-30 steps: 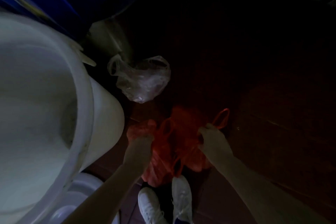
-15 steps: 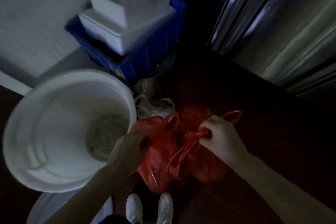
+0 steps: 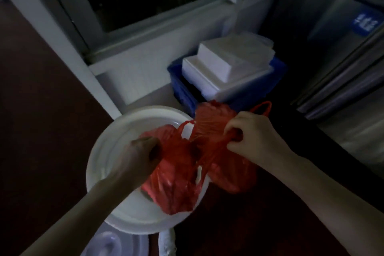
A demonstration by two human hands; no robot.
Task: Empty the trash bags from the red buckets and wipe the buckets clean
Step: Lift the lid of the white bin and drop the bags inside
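Note:
Two red plastic trash bags hang in front of me in dim light. My left hand [image 3: 143, 151] grips the top of the left red bag [image 3: 174, 189], which hangs over the open mouth of a large white bucket [image 3: 99, 158]. My right hand [image 3: 249, 137] grips the bunched handles of the right red bag [image 3: 230, 178], which hangs just past the bucket's right rim. The two bags touch each other between my hands. No red bucket is in view.
A blue crate [image 3: 264, 87] holding white foam boxes [image 3: 226, 68] stands behind the bags against a white wall and window sill. Metal cabinet fronts [image 3: 342, 68] run along the right. A white lid [image 3: 116, 243] lies at the bottom edge. The floor is dark red-brown.
Both hands have lifted the red bags from the floor up to the level of the white bucket's rim. My view has risen, so the window and crate now show.

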